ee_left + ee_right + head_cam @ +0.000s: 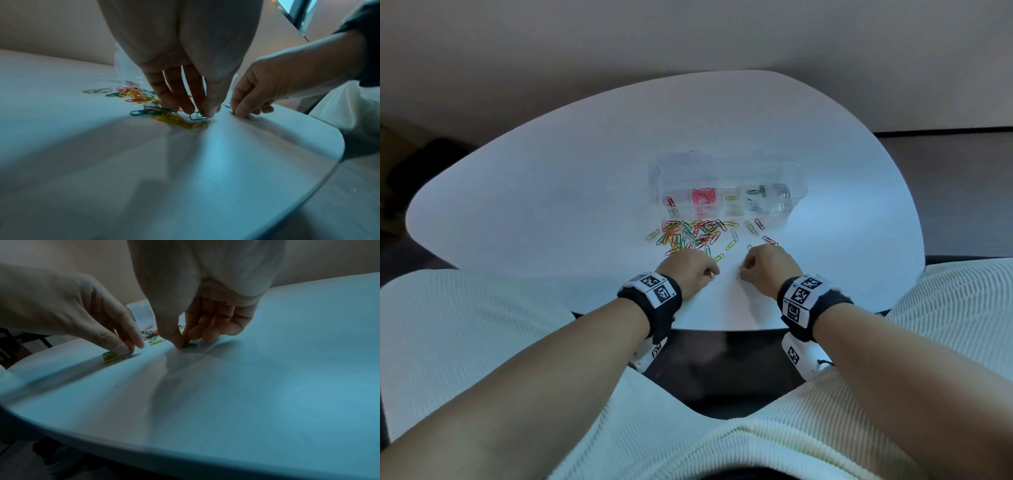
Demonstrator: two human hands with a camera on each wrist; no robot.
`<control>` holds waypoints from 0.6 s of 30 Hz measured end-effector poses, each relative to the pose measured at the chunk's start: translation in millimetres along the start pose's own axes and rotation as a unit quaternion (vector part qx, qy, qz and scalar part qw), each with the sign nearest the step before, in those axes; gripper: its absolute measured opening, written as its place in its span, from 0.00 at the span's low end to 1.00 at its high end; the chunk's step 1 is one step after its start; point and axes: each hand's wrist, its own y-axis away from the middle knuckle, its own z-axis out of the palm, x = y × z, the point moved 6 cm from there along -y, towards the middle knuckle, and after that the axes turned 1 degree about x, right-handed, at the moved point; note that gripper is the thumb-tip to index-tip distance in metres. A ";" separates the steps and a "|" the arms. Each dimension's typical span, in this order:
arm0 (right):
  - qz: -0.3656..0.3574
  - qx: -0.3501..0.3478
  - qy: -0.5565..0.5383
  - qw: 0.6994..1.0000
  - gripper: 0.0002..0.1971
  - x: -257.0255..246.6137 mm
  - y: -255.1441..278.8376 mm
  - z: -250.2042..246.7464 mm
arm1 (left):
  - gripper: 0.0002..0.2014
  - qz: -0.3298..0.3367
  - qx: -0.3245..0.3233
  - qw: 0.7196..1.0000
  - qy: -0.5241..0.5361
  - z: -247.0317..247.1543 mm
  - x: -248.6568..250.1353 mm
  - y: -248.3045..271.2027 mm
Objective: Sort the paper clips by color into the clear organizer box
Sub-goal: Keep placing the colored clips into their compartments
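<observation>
A clear organizer box (796, 178) lies mid-table, with red, pink, yellow, green and pale clips in separate compartments. A mixed pile of coloured paper clips (695, 233) lies in front of it. My left hand (205, 112) pinches the end of a dark green clip (196, 115) on the table, beside a few yellow clips (176, 121). My right hand (183, 344) pinches another green clip (190, 345) against the tabletop with thumb and forefinger. Both hands (714, 272) (743, 269) sit close together near the front edge.
The white rounded table (551, 192) has bare surface left and right of the box. Stray clips (756, 228) lie to the right of the pile. My lap in a white ribbed garment (482, 325) lies below the table's front edge.
</observation>
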 end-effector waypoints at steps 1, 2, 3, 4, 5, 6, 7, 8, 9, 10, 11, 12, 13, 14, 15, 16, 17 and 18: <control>0.003 -0.006 0.006 1.000 0.06 -0.3 0.2 1.1 | 0.12 -0.005 0.009 1.000 0.019 -3.1 0.9 1.5; 0.003 -0.014 0.012 1.000 0.06 -0.7 0.2 2.6 | 0.13 -0.010 0.020 0.999 0.041 -7.0 2.5 3.1; 0.002 -0.026 0.019 0.999 0.07 -1.5 -0.1 4.1 | 0.13 -0.017 0.034 0.997 0.065 -11.9 4.8 4.5; -0.002 -0.041 0.028 0.999 0.09 -2.6 -0.4 4.8 | 0.13 -0.024 0.049 0.994 0.091 -18.0 7.8 5.5; -0.011 -0.057 0.042 0.997 0.10 -4.2 -1.5 4.8 | 0.13 -0.030 0.064 0.991 0.117 -24.6 10.4 6.3; -0.023 -0.069 0.063 0.995 0.11 -5.5 -3.3 3.5 | 0.12 -0.035 0.076 0.986 0.145 -31.6 12.4 7.1; -0.038 -0.076 0.091 0.992 0.12 -6.4 -5.5 0.9 | 0.12 -0.041 0.087 0.980 0.174 -38.4 13.2 7.3; -0.053 -0.077 0.122 0.988 0.12 -7.3 -7.7 -1.7 | 0.11 -0.050 0.092 0.973 0.203 -44.4 12.4 8.1; -0.069 -0.074 0.151 0.983 0.12 -8.2 -9.0 -4.3 | 0.10 -0.059 0.093 0.968 0.226 -48.8 10.7 8.9; -0.083 -0.068 0.173 0.979 0.11 -9.1 -9.8 -6.0 | 0.09 -0.065 0.090 0.964 0.240 -51.5 9.2 9.0; -0.094 -0.061 0.189 0.975 0.11 -9.9 -9.6 -6.1 | 0.09 -0.067 0.087 0.963 0.247 -52.5 8.1 9.4; -0.101 -0.054 0.199 0.973 0.11 -11.0 -8.9 -4.9 | 0.09 -0.065 0.084 0.962 0.250 -52.7 7.5 9.4; -0.105 -0.046 0.204 0.972 0.12 -12.4 -8.0 -2.8 | 0.10 -0.062 0.079 0.964 0.247 -52.2 7.0 8.2; -0.110 -0.036 0.206 0.972 0.12 -14.7 -7.0 -0.9 | 0.10 -0.057 0.071 0.967 0.238 -50.9 6.8 6.0; -0.117 -0.028 0.208 0.971 0.13 -17.3 -6.8 1.2 | 0.11 -0.052 0.058 0.971 0.226 -48.4 6.4 2.9; -0.121 -0.019 0.210 0.970 0.13 -19.9 -7.0 2.1 | 0.12 -0.044 0.041 0.976 0.208 -45.4 6.5 -0.9; -0.114 -0.019 0.207 0.972 0.14 -20.8 -8.1 2.8 | 0.12 -0.034 0.023 0.982 0.186 -42.3 6.5 -4.1; -0.096 -0.027 0.188 0.977 0.14 -20.9 -9.0 1.3 | 0.13 -0.023 0.011 0.986 0.166 -40.3 6.5 -6.5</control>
